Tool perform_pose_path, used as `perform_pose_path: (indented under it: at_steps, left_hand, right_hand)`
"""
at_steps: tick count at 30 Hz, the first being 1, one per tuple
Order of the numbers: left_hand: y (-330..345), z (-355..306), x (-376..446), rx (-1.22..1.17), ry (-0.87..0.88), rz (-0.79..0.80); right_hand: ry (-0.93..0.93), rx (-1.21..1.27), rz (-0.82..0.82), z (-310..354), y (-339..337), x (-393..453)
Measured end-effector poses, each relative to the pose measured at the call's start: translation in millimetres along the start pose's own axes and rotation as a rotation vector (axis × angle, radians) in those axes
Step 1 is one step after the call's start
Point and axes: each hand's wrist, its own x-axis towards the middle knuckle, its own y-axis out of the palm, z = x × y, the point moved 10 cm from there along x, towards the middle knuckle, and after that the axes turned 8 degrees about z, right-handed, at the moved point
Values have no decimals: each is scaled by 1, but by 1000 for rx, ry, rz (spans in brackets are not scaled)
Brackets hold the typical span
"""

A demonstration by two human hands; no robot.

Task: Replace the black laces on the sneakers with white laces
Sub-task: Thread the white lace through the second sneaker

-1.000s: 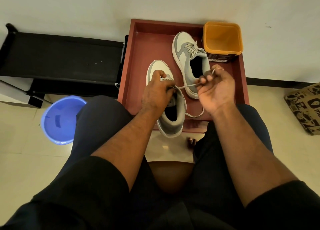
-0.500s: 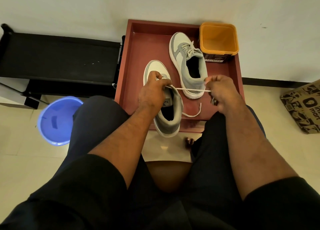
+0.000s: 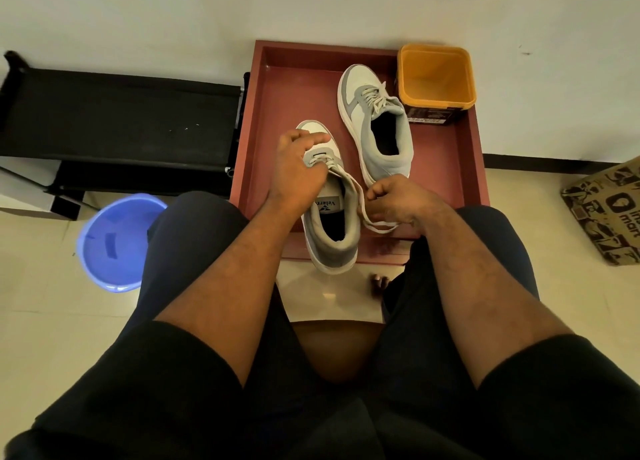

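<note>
Two grey and white sneakers lie on a reddish tray. The far sneaker is laced in white and nobody touches it. The near sneaker hangs with its heel over the tray's front edge. My left hand rests on its forefoot, fingers stretched across the toe and thumb by the eyelets. My right hand is curled beside the shoe's collar and pinches the white lace, which runs from the upper eyelets to the fingers and loops below the hand.
An orange square tub stands at the tray's far right corner. A black bench is to the left, with a blue bucket on the floor beside my knee. A printed cardboard box sits at the right.
My right hand moved back in toward the shoe, so the taut lace went slack. My left hand shifted from the eyelets forward onto the toe, fingers spreading out.
</note>
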Motion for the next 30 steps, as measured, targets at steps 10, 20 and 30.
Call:
perform_pose_path:
  at_steps: [10, 20, 30]
  left_hand:
    - [14, -4, -13, -405, -168, 163]
    - [59, -12, -36, -444, -227, 580]
    - [-7, -1, -24, -166, -234, 390]
  right_hand:
    - [-421, 615, -391, 42, -48, -45]
    - [-613, 805, -250, 66, -28, -43]
    - [-537, -236, -494, 79, -17, -32]
